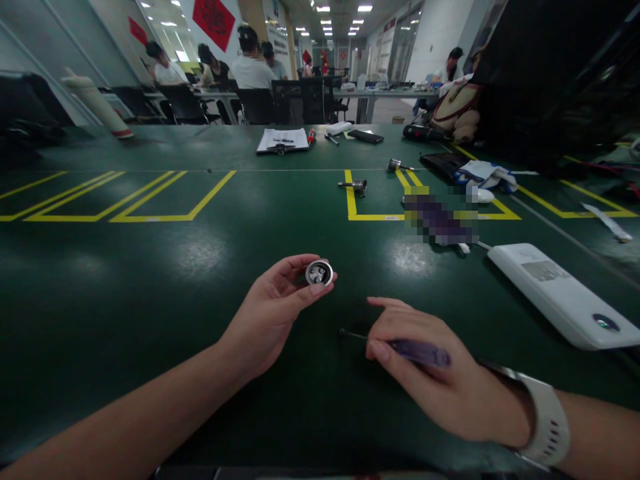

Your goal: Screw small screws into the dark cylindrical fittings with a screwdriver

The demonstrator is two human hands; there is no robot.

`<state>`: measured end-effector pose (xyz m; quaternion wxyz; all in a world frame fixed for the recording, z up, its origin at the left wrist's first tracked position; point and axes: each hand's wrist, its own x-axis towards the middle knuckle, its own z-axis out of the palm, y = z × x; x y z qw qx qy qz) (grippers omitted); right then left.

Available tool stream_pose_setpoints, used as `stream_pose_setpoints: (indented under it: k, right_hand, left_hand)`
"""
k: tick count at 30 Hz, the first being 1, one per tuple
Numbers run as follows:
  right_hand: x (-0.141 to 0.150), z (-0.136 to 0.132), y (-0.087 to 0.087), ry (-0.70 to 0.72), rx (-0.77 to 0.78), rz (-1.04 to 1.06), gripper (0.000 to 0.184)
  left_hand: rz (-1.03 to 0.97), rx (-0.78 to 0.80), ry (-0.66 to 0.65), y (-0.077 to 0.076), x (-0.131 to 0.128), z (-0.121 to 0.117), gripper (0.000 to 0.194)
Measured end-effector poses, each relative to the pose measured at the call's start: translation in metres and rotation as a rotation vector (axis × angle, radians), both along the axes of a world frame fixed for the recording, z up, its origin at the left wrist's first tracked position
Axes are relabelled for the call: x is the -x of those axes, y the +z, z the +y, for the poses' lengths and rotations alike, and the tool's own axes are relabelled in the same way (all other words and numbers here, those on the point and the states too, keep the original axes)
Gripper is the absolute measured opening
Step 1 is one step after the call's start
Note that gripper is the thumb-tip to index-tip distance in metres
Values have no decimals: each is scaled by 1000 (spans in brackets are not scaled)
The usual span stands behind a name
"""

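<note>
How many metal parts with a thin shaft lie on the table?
2: the nearer part across a yellow tape line, the farther part behind it, rightward. The cloth may hide more.

Single head view: worn on person's head, looking forward and down, close over counter (150, 280), room beyond across top.

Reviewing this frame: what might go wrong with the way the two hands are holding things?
The left hand grips the round metal part by its rim, near the fingertips, so it might slip and roll on the table.

The right hand holds the screwdriver with its thin shaft pointing toward the left hand; a careless move could jab it.

The white box-shaped device lies beyond the right wrist, so a wide swing might knock it.
</note>
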<state>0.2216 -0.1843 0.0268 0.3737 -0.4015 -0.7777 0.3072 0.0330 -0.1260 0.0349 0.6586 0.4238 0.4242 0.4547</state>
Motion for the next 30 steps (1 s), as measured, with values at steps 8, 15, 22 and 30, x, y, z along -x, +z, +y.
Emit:
stream_pose_setpoints:
  k: [8,15,22,30]
  right_hand:
    - [-3,-3,-4,23,-298,-5,16]
    - [-2,2,-3,-93,-115,125,14]
    - [-4,16,-9,-194,226,212,21]
    - [0,16,-9,-176,291,190,18]
  left_hand:
    - [116,-14,-13,-5,3,0,37]
    - [176,-54,18,-4,2,2,30]
    - [177,-34,22,-4,2,3,29]
    - [167,-37,14,-6,2,2,29]
